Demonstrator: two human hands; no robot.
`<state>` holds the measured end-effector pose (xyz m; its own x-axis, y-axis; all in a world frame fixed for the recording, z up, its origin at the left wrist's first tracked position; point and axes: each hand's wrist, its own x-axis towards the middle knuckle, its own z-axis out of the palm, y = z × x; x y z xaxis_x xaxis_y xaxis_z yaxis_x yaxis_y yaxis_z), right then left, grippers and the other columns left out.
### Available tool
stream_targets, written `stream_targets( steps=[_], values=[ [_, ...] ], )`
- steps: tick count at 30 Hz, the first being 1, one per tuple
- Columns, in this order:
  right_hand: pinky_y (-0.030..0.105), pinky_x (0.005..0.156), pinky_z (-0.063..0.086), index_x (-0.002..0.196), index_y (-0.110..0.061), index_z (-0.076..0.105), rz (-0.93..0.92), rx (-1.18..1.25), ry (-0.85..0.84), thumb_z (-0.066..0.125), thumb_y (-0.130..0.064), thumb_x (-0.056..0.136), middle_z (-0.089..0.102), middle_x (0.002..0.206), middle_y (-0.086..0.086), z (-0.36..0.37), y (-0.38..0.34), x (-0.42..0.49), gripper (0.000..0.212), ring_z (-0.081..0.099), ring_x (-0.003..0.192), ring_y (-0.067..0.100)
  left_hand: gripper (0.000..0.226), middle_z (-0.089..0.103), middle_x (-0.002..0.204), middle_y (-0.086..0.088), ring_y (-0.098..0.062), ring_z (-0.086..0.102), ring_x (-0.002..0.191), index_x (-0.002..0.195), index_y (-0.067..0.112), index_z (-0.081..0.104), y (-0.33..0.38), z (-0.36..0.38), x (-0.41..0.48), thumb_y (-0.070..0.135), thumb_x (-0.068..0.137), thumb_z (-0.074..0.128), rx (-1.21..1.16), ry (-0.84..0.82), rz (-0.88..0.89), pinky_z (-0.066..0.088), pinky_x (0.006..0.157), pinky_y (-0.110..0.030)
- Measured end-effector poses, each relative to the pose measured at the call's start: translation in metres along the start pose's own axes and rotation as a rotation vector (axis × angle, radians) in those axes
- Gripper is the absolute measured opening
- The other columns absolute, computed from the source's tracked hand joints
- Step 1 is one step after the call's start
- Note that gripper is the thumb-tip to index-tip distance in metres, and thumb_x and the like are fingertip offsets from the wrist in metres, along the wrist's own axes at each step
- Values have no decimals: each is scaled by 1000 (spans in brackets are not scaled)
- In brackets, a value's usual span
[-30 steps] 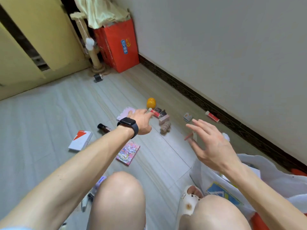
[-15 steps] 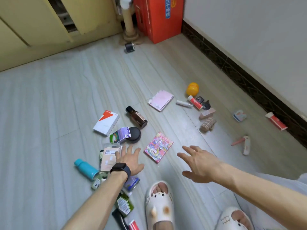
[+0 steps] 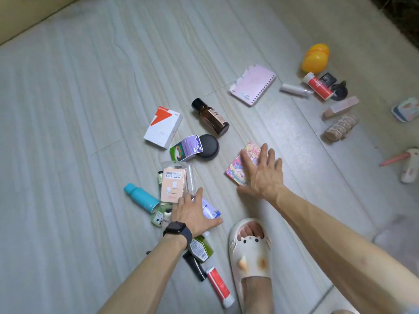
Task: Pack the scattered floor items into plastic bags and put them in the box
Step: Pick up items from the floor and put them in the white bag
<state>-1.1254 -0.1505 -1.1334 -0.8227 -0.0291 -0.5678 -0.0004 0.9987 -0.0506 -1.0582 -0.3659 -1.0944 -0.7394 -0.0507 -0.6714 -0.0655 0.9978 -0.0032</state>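
Floor (image 3: 79, 109), pale wood-look planks, takes up the whole view, stuff scattered across the mid & right. Right forearm comes in from bottom-right corner, left from bottom edge w/ a black smartwatch (image 3: 178, 232) on the wrist. White slipper (image 3: 250, 252) planted near the bottom edge, between the arms.

Right hand (image 3: 263, 173) is flat, fingers spread wide, palm down on the colourful booklet (image 3: 238, 168) — touching, not gripping it. Left hand (image 3: 195, 214) also palm down, fingers splayed, over the clutter near the bottom: blue-white packet (image 3: 210, 209) under it; can't tell if it's gripping anything.

Pink spiral notebook (image 3: 252, 85) up toward the right. White box w/ orange corner (image 3: 163, 126) mid-floor, brown glass bottle (image 3: 210, 116) just beside it, lying down. Black round case (image 3: 209, 147) below, purple-green pack (image 3: 187, 148) overlapping it. Peach card in clear sleeve (image 3: 173, 184) next to teal bottle (image 3: 141, 198). Yellow egg-shaped capsule (image 3: 315, 57) near top-right, red tube (image 3: 318, 86) just below it. Another red tube (image 3: 218, 286) by the bottom edge, beside the slipper.
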Motion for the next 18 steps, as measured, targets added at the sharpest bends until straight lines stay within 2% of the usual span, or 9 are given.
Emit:
stream_targets(
  steps=[2,4,6,9,13,18],
  values=[
    [47,101,36,153,-31,11,36,53,59,66,-67,57,23,145,28,1,6,-8,116,30,127,43,114,43,141,-8,-32,44,126,152,23,16,5,3,1,78,65,64,-82,-6,-33,33,104,-37],
    [42,89,41,150,-25,18,98,98,74,70,-63,49,36,126,19,1,17,-18,120,39,109,37,111,43,142,-7,-33,44,127,149,17,21,11,4,4,70,65,71,-214,4,-86,34,104,-37],
    [41,89,41,151,-23,14,156,133,54,73,-64,46,37,120,18,3,33,-29,128,41,104,36,105,43,139,-6,-34,46,125,143,15,26,17,4,4,62,64,75,-276,14,-111,38,101,-38],
    [42,94,39,151,-24,11,206,166,20,70,-74,45,40,124,19,5,59,-45,132,42,108,38,90,44,130,-6,-32,52,118,135,14,34,23,5,3,52,66,76,-323,50,-82,43,94,-35],
    [44,95,40,144,-28,17,241,250,-48,70,-77,40,43,126,19,-14,82,-65,127,44,111,38,97,41,134,-4,-29,52,118,144,19,31,27,2,-5,53,65,77,-411,77,-57,44,93,-34],
    [42,92,41,143,-31,20,149,273,-72,77,-70,49,41,127,16,-65,102,-100,117,42,113,36,100,42,134,-3,-31,52,119,142,24,32,45,-28,-20,57,60,78,-493,115,44,45,97,-37]
  ],
)
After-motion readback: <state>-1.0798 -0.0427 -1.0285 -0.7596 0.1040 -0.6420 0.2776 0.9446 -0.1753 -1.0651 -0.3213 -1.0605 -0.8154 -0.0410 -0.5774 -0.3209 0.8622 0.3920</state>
